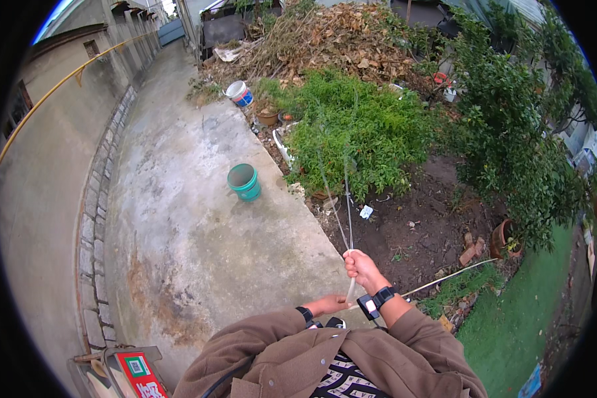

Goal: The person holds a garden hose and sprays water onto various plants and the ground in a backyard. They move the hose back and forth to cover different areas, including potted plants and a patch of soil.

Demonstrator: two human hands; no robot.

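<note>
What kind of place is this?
It looks like an outdoor yard with a little garden, maybe beside a house. You can see bushy green plants growing by bare brown soil, and a teal bucket on the concrete ground.

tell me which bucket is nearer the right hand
The teal bucket, standing on the concrete; the white-and-blue bucket is farther from the right hand, close to a brown flowerpot.
</note>
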